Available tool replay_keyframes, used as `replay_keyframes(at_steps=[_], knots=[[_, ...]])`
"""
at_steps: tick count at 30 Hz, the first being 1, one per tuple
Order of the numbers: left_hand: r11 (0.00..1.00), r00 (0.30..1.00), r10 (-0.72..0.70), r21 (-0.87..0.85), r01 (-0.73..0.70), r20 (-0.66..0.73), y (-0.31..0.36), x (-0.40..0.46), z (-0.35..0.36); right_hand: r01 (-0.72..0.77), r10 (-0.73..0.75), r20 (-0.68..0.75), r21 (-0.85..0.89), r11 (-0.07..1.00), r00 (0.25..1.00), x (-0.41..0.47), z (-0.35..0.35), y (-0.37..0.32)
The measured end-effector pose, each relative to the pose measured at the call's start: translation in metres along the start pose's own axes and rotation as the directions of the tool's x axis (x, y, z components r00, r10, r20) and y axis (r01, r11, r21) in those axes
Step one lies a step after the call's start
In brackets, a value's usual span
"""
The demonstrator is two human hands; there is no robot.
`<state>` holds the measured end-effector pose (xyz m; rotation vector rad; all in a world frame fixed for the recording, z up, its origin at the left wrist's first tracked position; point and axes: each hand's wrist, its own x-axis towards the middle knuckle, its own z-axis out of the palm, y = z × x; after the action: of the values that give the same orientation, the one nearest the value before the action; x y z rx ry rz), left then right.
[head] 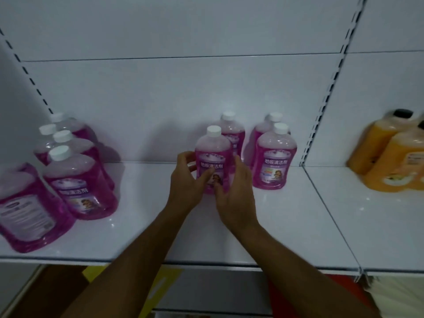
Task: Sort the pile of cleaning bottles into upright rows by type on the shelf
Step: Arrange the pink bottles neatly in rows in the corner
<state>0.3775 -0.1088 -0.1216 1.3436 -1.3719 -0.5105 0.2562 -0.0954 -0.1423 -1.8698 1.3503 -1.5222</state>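
Note:
A pink floor-cleaner bottle [213, 152] with a white cap stands upright mid-shelf. My left hand [187, 183] grips its left side and my right hand [235, 191] holds its right side, thumbs on the label. Directly behind it stands a second pink bottle [231, 128]. Two more pink bottles [276, 157] stand in a row to the right. At the left, several pink bottles [75, 180] cluster upright, and the nearest one [27, 207] shows its back label.
The white shelf [160, 226] has a front edge running across the lower frame. A slotted upright [321, 106] divides it from the right bay, where orange bottles [394, 161] with black caps stand. Yellow and red items show below the shelf.

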Motion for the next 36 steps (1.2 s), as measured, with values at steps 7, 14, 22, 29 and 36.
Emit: replay_keyframes(at_steps=[7, 14, 22, 29, 36], knots=[[0.978, 0.978, -0.058, 0.206, 0.016, 0.2, -0.033, -0.004, 0.011, 0.251, -0.29, -0.094, -0.3, 0.92, 0.952, 0.048, -0.025, -0.028], [0.986, 0.975, -0.051, 0.164, 0.015, 0.217, -0.028, 0.0, 0.02, 0.293, -0.268, 0.118, -0.412, 0.863, 0.956, 0.064, -0.034, -0.021], [0.923, 0.973, -0.187, 0.363, 0.128, 0.133, -0.007, -0.019, -0.011, 0.605, -0.579, 0.174, -0.246, 0.757, 0.796, 0.044, 0.003, -0.066], [0.829, 0.949, -0.16, 0.485, 0.278, -0.271, -0.028, -0.071, -0.126, 0.405, -0.451, 0.502, 0.204, 0.891, 0.738, 0.031, 0.103, -0.151], [0.846, 0.907, -0.158, 0.419, 0.328, -0.39, -0.046, -0.106, -0.175, 0.479, -0.445, 0.615, 0.122, 0.869, 0.651, 0.028, 0.157, -0.174]])
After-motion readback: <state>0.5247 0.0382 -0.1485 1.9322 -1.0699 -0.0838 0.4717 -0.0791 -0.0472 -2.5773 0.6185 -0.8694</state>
